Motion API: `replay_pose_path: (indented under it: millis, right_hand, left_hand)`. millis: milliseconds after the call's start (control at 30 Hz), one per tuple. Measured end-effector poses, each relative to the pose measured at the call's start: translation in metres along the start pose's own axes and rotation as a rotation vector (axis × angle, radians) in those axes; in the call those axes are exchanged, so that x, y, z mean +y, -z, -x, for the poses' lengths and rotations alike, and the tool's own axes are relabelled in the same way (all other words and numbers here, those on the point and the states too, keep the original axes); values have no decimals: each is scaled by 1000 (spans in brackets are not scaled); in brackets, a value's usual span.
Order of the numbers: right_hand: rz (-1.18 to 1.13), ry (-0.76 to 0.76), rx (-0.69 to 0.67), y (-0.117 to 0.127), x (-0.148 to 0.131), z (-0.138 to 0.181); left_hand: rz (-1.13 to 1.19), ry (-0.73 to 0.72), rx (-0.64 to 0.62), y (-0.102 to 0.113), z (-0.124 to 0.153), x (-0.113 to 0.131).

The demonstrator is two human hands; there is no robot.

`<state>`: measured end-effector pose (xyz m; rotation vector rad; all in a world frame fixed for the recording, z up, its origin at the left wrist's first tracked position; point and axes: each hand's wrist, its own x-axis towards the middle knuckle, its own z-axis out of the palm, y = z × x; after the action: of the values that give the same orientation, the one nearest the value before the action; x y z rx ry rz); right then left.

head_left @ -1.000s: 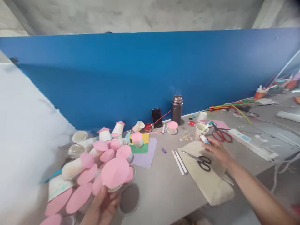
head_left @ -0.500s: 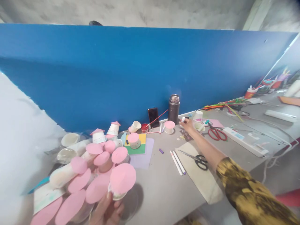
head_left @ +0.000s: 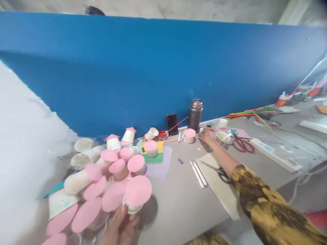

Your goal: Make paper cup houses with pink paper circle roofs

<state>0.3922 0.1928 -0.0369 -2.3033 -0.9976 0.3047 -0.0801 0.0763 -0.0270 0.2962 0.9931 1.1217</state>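
Note:
My left hand (head_left: 122,223) is closed on a small paper cup (head_left: 133,208) topped by a flat pink paper disc (head_left: 138,190), held above the table at the lower middle. At the back, beside a dark metal flask (head_left: 195,116), my right hand (head_left: 206,136) pinches what looks like a white marker (head_left: 201,130); fingers cover most of it. Just behind that hand lie a small black cap (head_left: 208,126) and a red piece (head_left: 211,131). Several more pink-topped paper cups (head_left: 137,163) crowd the left side.
Scissors with black handles (head_left: 224,175) lie on beige paper (head_left: 217,190), near two white markers (head_left: 197,174). Red-handled scissors (head_left: 243,144) and a power strip (head_left: 276,154) are at right. A phone (head_left: 172,124) leans on the blue partition (head_left: 143,75).
The view has shifted, so the table's things sit further right. My left hand still holds the cup. My right hand has moved slightly nearer the flask's base, and the black cap shows apart from it.

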Motion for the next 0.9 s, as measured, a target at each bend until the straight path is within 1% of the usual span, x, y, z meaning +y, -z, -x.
replay_pose_path:
  millis: [100,133,200,267,333,400,433,500,567,700,800,900]
  right_hand:
    - [5,148,36,17,-4,34]
    - [-4,211,34,22,-6,49]
    - [-41,322,-10,28,-10,80]
    - [-91,403,-84,29,-18,112]
    - [-138,458,-177,26,-28,140]
    - [-222,494,-311,22,-41,164]
    - [-309,515,-397,19,-48,174]
    - [-497,563,-531,15,-63,189]
    - [-636,608,-611,10,-75,201]
    - [-716,649,-699,-1,-94,217]
    - [-757,615,-744,-11,-102,228]
    - [-856,528,-767,-19,-107,237]
  left_hand:
    - [50,25,17,-2,1,-1]
    - [69,33,19,-4,1,-2]
    - [98,76,-6,-12,3,-4]
    - [127,129,-92,-21,4,-6]
    - [166,116,-150,-29,3,-9]
    - [177,102,-203,-34,1,-11]
    - [175,100,-222,-35,1,-13]
    - [172,100,-252,-36,1,-15]
    - [174,103,-278,-35,1,-18]
    - [168,68,-319,-36,6,-22]
    - [148,51,-341,-39,9,-25]
    - [121,41,-365,-42,12,-27]
